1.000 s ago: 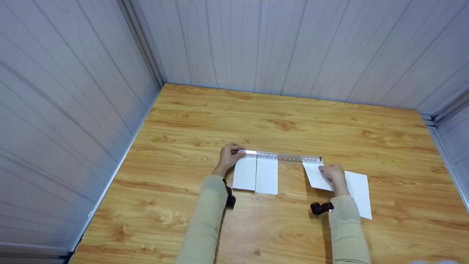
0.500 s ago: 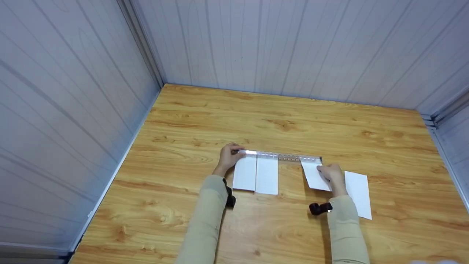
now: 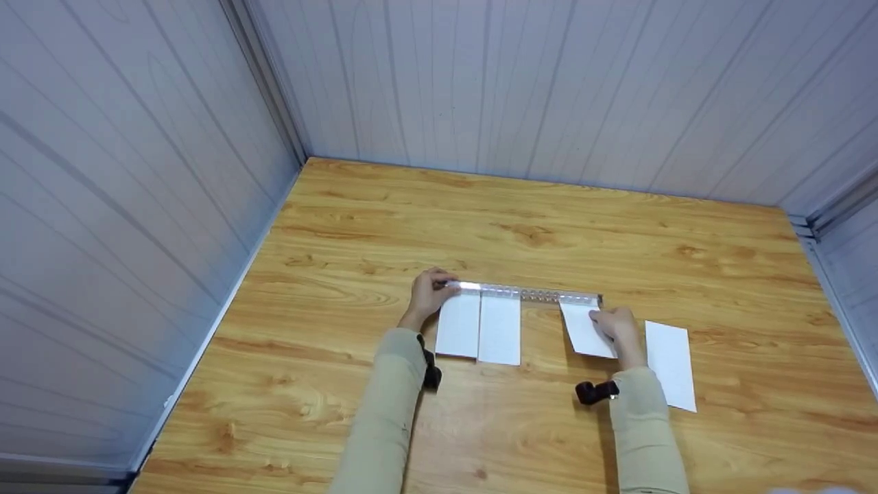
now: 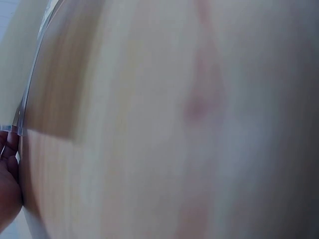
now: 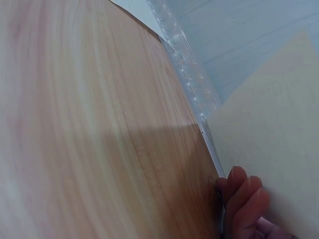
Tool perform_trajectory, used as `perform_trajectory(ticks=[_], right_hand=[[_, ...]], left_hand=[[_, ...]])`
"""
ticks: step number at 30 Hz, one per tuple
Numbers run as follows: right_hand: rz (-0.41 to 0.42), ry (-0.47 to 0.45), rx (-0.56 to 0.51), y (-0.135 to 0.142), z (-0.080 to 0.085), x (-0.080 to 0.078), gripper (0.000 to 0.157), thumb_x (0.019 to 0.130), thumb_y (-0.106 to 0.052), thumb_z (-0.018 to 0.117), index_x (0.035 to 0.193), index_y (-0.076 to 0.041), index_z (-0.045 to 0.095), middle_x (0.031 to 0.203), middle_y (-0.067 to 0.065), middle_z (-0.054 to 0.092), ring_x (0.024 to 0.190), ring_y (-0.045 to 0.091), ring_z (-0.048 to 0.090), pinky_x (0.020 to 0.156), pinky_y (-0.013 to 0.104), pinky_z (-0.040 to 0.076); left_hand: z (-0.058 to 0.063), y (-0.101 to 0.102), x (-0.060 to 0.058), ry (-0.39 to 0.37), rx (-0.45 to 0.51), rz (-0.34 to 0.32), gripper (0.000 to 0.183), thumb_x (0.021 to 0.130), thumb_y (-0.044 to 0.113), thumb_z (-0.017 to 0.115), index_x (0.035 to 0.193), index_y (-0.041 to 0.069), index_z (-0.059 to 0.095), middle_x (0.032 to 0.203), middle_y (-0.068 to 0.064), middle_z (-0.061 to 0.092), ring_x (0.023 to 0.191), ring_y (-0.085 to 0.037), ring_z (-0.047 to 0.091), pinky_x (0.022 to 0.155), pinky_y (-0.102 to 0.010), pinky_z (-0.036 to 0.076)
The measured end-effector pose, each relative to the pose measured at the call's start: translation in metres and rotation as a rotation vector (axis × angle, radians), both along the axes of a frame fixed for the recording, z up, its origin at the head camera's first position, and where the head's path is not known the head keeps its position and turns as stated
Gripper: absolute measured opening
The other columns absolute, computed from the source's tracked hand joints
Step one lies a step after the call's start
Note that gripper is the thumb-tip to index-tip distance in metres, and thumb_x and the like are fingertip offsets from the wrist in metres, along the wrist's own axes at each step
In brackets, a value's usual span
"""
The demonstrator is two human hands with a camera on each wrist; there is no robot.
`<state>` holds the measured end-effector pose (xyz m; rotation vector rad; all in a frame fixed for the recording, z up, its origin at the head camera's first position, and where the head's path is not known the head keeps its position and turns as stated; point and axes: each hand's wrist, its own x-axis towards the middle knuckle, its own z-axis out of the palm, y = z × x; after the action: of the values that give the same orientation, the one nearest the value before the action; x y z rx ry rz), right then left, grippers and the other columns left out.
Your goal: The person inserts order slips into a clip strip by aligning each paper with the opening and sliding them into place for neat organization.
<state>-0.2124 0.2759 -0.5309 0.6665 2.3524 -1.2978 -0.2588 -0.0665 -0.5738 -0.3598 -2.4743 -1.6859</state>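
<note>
A long clear plastic strip [image 3: 540, 296] with a row of bumps lies across the table. My left hand [image 3: 426, 293] grips its left end; the left wrist view catches only part of that hand [image 4: 9, 184] at its edge. Two white paper cards, one [image 3: 458, 326] beside the other [image 3: 500, 331], lie side by side with their top edges at the strip. Near the strip's right end, my right hand [image 3: 621, 331] pinches a third white card [image 3: 582, 331], tilted off the table. In the right wrist view, curled fingers [image 5: 247, 206] hold this card [image 5: 279, 124], its edge at the strip [image 5: 182, 59].
Another white card [image 3: 671, 365] lies flat to the right of my right hand. Wood-patterned tabletop [image 3: 521, 240] surrounds everything, bounded by pale panel walls [image 3: 439, 82] behind and on both sides. Each wrist wears a black camera mount [image 3: 595, 392].
My right hand has shifted slightly left with the pinched card, whose top edge has slid left along the strip. The left hand and the other cards stay put.
</note>
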Motion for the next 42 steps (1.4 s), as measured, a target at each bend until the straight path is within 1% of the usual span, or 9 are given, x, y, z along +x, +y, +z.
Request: perform_trajectory(ticks=[3,6,12,16,22,27,31,35,42], right_hand=[[0.029,0.033,0.024,-0.001,-0.001,0.0,0.024,0.084,-0.018,0.05,0.064,-0.007,0.044,0.066,0.003,0.041,0.058,0.015,0.039,0.054,0.026,0.034],[0.036,0.069,0.032,-0.004,-0.001,0.0,0.022,0.083,-0.017,0.05,0.063,-0.008,0.047,0.072,0.005,0.044,0.064,0.017,0.041,0.056,0.024,0.035],[0.009,0.089,0.006,-0.008,-0.002,0.0,0.027,0.082,-0.015,0.05,0.058,-0.01,0.038,0.063,0.002,0.037,0.059,0.016,0.037,0.053,0.026,0.032],[0.003,0.104,0.004,-0.01,-0.004,-0.001,0.029,0.082,-0.013,0.05,0.058,-0.01,0.035,0.065,0.003,0.037,0.06,0.017,0.036,0.053,0.026,0.031],[0.022,0.114,0.019,-0.013,-0.004,-0.002,0.033,0.081,-0.012,0.051,0.052,-0.011,0.035,0.051,-0.003,0.029,0.049,0.014,0.031,0.051,0.027,0.029],[0.032,0.109,0.047,-0.016,-0.004,-0.003,0.032,0.082,-0.014,0.05,0.053,-0.01,0.035,0.056,-0.002,0.032,0.051,0.014,0.032,0.052,0.027,0.028],[0.041,0.106,0.048,-0.019,-0.003,-0.004,0.032,0.082,-0.013,0.049,0.053,-0.01,0.034,0.055,-0.002,0.033,0.049,0.012,0.031,0.049,0.025,0.029],[0.049,0.099,0.036,-0.021,-0.002,-0.004,0.033,0.082,-0.012,0.048,0.052,-0.009,0.035,0.051,-0.003,0.031,0.045,0.01,0.03,0.045,0.023,0.028],[0.048,0.114,0.004,-0.025,-0.001,-0.004,0.034,0.082,-0.01,0.049,0.054,-0.011,0.031,0.051,-0.004,0.028,0.047,0.01,0.029,0.048,0.024,0.027]], left_hand=[[0.001,0.0,0.001,-0.014,0.014,-0.004,0.017,0.075,0.0,0.068,0.09,-0.006,0.067,0.088,-0.016,0.06,0.083,-0.028,0.057,0.074,-0.031,0.048],[0.002,0.0,0.001,-0.028,0.027,-0.008,0.016,0.075,0.0,0.067,0.091,-0.006,0.067,0.088,-0.015,0.06,0.083,-0.028,0.057,0.074,-0.031,0.048],[0.003,0.0,0.002,-0.03,0.029,-0.011,0.017,0.075,0.0,0.067,0.091,-0.006,0.067,0.088,-0.015,0.06,0.082,-0.028,0.057,0.074,-0.03,0.048],[0.003,0.0,0.002,-0.029,0.02,-0.01,0.016,0.075,0.0,0.067,0.091,-0.005,0.067,0.089,-0.015,0.06,0.082,-0.027,0.057,0.074,-0.03,0.048],[0.002,0.0,0.001,-0.028,0.012,-0.01,0.016,0.076,0.0,0.067,0.091,-0.005,0.067,0.089,-0.015,0.06,0.082,-0.027,0.057,0.073,-0.03,0.048],[0.002,0.001,0.001,-0.03,0.008,-0.007,0.017,0.076,0.0,0.067,0.092,-0.005,0.067,0.089,-0.015,0.06,0.083,-0.027,0.057,0.075,-0.031,0.047],[0.003,0.001,0.001,-0.041,0.008,0.002,0.016,0.076,0.0,0.067,0.091,-0.005,0.067,0.09,-0.014,0.06,0.084,-0.027,0.057,0.075,-0.031,0.047],[0.004,0.001,0.001,-0.035,0.009,0.013,0.016,0.075,0.0,0.068,0.09,-0.005,0.068,0.089,-0.015,0.061,0.084,-0.027,0.057,0.074,-0.031,0.047],[0.002,0.002,0.001,-0.019,0.028,0.007,0.016,0.074,-0.002,0.068,0.089,-0.006,0.067,0.087,-0.016,0.061,0.083,-0.028,0.057,0.073,-0.031,0.048]])
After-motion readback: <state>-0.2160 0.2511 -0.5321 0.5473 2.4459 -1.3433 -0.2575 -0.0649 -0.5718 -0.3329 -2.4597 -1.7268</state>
